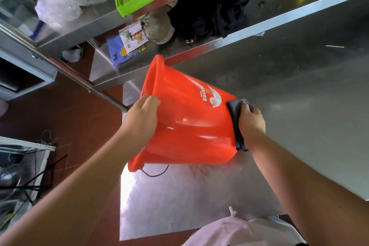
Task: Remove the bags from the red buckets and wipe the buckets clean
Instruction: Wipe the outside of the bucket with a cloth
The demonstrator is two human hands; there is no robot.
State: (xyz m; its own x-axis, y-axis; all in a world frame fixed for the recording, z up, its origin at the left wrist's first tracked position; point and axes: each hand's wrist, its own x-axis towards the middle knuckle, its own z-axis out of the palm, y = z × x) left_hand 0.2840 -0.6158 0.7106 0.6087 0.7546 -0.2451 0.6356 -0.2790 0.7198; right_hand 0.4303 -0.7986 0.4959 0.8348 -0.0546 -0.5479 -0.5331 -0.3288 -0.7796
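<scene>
1. Red bucket (185, 125) lies tipped on its side on the steel table (299, 95) — mouth toward 10 o'clock.
2. Left hand (142, 117) clamps the rim.
3. Right hand (250, 120) presses a grey cloth (235, 117) on the base — 3 o'clock side.

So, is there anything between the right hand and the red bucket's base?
Only the grey cloth: the right hand presses it against the base end of the red bucket, which lies tilted on the steel table.

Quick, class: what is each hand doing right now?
Left hand: closed on the bucket rim.
Right hand: closed on a cloth, pressed against the bucket's base.
</scene>
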